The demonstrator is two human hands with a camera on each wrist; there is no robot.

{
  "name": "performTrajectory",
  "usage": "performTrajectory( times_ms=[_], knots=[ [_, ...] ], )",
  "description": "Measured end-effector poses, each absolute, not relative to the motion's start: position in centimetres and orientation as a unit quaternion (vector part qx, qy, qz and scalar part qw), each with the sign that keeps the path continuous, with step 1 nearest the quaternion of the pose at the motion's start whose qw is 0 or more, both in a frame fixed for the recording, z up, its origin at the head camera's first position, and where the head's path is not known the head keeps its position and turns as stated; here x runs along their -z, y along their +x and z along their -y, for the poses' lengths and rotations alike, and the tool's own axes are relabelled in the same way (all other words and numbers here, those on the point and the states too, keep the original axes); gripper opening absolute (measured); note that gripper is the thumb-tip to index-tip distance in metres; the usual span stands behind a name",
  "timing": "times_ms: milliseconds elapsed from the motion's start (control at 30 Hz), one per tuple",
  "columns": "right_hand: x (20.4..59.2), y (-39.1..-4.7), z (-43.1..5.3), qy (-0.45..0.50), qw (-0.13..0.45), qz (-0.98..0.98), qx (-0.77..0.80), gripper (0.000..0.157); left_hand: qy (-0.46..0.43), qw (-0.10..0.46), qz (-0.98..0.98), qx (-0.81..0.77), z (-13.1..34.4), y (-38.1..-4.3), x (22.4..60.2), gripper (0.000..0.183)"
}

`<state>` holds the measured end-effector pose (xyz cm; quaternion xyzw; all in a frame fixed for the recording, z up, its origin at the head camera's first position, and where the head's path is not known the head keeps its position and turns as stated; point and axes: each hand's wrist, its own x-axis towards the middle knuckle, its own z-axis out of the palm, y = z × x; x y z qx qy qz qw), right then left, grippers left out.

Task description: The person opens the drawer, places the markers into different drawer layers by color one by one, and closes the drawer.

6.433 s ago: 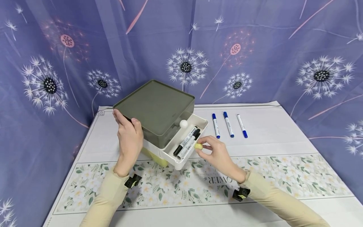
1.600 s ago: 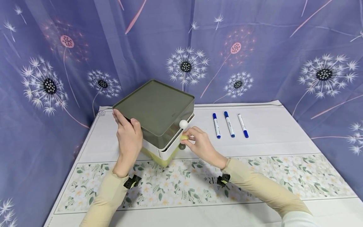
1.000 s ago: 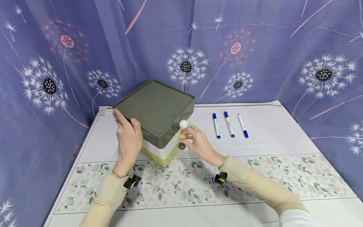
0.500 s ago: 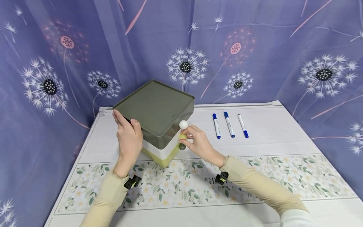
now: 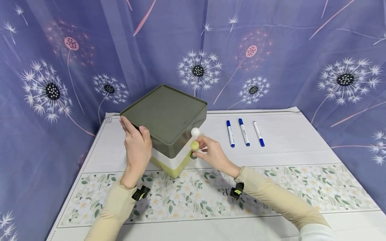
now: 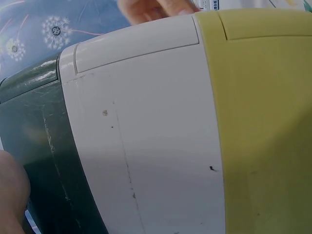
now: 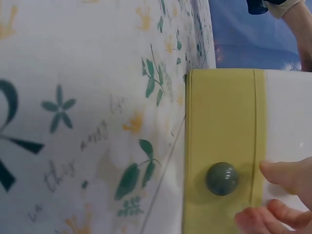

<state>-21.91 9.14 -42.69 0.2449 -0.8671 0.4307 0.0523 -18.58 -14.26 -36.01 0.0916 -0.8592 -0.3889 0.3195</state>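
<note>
A three-tier drawer box (image 5: pixel 164 117), dark green over white over yellow, stands turned on the table. My left hand (image 5: pixel 137 147) rests on its left side, fingers extended and thumb near the top edge. The white drawer (image 5: pixel 181 157) sits flush in the box. Its round yellow knob (image 5: pixel 194 145) shows between the parted thumb and fingers of my right hand (image 5: pixel 215 154). Above it is the top tier's white knob (image 5: pixel 195 132). The bottom tier's dark green knob (image 7: pixel 222 178) shows in the right wrist view, close to the right fingers.
Three blue-and-white markers (image 5: pixel 243 132) lie side by side to the right of the box. A flower-print band (image 5: pixel 181 197) runs across the white tablecloth. Purple dandelion curtains (image 5: pixel 271 43) stand behind and at both sides.
The white drawer, pulled out earlier with two black markers inside, has been pushed in by its yellow knob. Just now the right fingers have loosened from that knob. The left hand stays put.
</note>
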Motion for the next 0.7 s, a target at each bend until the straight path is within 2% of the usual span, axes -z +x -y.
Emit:
performTrajectory(
  times_ms=[167,300,700],
  knots=[
    [43.3,-22.2,-9.3,0.238,0.009,0.877,-0.417,0.024,0.091,0.317,0.861,0.387,14.3,-18.6,36.0,0.065],
    [43.6,-22.2,-9.2,0.244,-0.008,0.876,-0.415,0.023,0.092,0.316,0.861,0.388,14.3,-18.6,36.0,0.065],
    [44.3,-22.3,-8.4,0.237,-0.011,0.887,-0.397,0.020,0.091,0.310,0.862,0.391,14.3,-18.5,36.1,0.065]
  ],
)
